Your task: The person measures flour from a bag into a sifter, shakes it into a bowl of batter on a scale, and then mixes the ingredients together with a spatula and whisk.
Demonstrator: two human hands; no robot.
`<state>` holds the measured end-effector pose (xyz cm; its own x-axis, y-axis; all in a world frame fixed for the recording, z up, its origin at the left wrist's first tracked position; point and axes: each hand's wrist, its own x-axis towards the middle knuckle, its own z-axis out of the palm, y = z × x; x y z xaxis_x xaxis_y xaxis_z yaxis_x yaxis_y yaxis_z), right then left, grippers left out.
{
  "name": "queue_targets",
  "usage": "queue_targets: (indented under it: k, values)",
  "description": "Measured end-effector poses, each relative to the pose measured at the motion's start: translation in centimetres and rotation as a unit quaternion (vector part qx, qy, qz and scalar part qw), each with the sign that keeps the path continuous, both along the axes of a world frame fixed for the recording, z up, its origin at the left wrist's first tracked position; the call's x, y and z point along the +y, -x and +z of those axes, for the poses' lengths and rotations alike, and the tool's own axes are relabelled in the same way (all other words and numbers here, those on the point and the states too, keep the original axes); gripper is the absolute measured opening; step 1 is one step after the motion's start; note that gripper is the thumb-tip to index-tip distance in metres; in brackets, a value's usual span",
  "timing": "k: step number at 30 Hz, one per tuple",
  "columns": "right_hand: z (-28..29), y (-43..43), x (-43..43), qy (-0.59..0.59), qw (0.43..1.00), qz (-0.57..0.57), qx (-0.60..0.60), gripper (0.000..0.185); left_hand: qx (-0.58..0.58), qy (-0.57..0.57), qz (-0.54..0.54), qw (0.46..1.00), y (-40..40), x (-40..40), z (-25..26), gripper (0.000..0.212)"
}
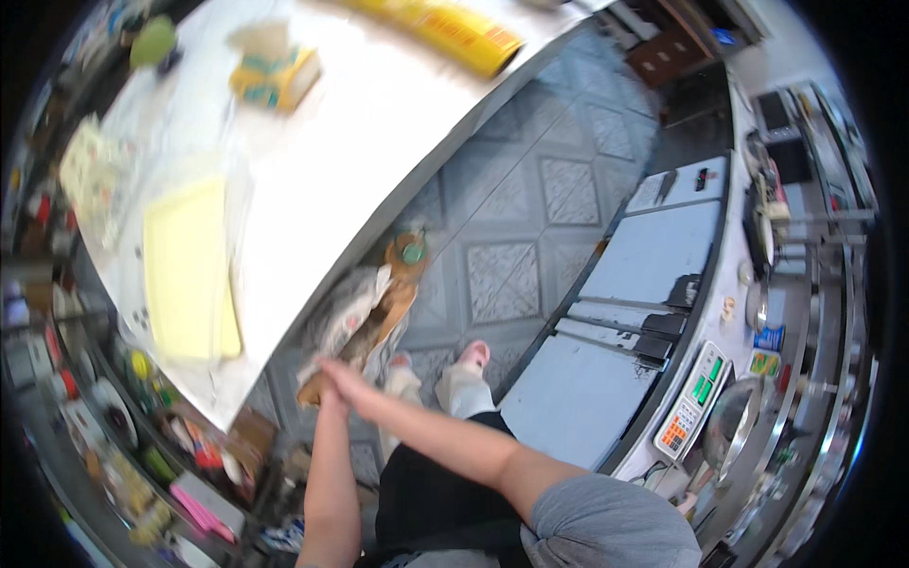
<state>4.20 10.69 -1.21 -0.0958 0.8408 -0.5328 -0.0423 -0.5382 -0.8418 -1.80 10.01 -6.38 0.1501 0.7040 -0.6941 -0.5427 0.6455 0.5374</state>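
My right hand (348, 382) and my left hand (331, 399) meet palm to palm at the ends of my outstretched arms. Motion blur covers the fingers, so I cannot tell whether anything is between them. Below and just beyond them on the floor stands an opened sack (348, 316), whitish outside and brown inside. Whether the hands touch the sack is unclear. To their upper left, a pale yellow tray (186, 277) lies near the corner of the white table (341, 156).
A yellow tissue pack (277, 78), a yellow roll (454, 32) and a crumpled patterned bag (96, 177) lie on the table. A digital scale (692, 401) and a metal bowl (735, 426) stand on the right counter, above white-topped cabinets (582, 397). Crowded shelves (106, 440) line the left.
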Motion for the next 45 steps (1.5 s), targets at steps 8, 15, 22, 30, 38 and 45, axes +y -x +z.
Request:
queue_targets:
  k: [8,15,22,30,38,45]
  values:
    - [2.8,-2.7,3.0,0.195,0.954,-0.092,0.208,0.056,0.25,-0.102,-0.049,0.962,-3.5,3.4,11.4,0.064]
    - [12.3,-15.5,4.1,-0.471,0.835,-0.034,-0.283,0.044,-0.254,0.117,-0.014,0.96,-11.9,10.4,22.9,0.059]
    - [17.6,-39.4,0.5,-0.164,0.919,-0.282,-0.223,0.024,0.194,-0.3,-0.308,0.882,-33.0,12.5,32.0,0.054]
    - [34.9,-45.8,-22.6,-0.093,0.625,-0.688,-0.356,0.013,0.024,-0.4,-0.676,0.618,-61.6,2.7,37.9,0.034]
    - [33.3,-49.1,-36.4,0.014,0.22,-0.961,-0.164,0.028,-0.083,-0.324,-0.888,0.315,-81.6,-10.7,37.4,0.039]
    - [32.3,-51.5,-39.7,0.008,0.306,-0.951,-0.032,0.024,-0.1,-0.211,-0.959,0.159,-85.3,-15.7,38.0,0.021]
